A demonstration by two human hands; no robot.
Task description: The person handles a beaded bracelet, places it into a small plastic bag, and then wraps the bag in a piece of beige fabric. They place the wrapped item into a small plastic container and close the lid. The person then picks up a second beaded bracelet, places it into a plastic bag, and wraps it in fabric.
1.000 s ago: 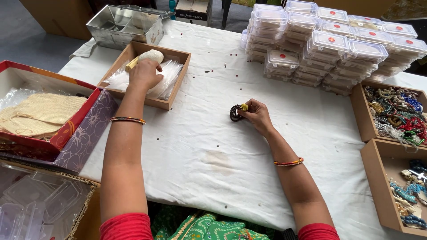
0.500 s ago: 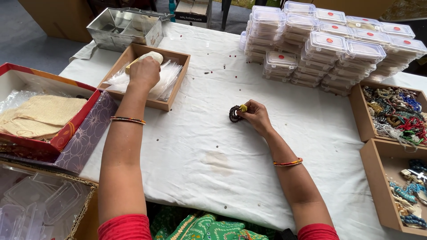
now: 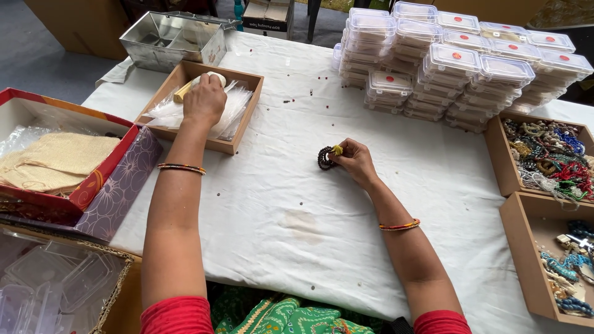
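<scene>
Reaching into the wooden tray (image 3: 238,133), the left hand (image 3: 204,102) is closing over clear sleeves (image 3: 232,108), seemingly picking one. The right hand (image 3: 354,159) is pinching a dark bead bracelet (image 3: 324,158) against the white cloth (image 3: 278,216), keeping it coiled and ready.

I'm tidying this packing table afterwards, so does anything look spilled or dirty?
Yes. Small dark loose beads lie scattered over the white tablecloth, mostly near the stacked clear boxes, and a faint brownish stain marks the cloth between the arms.
</scene>
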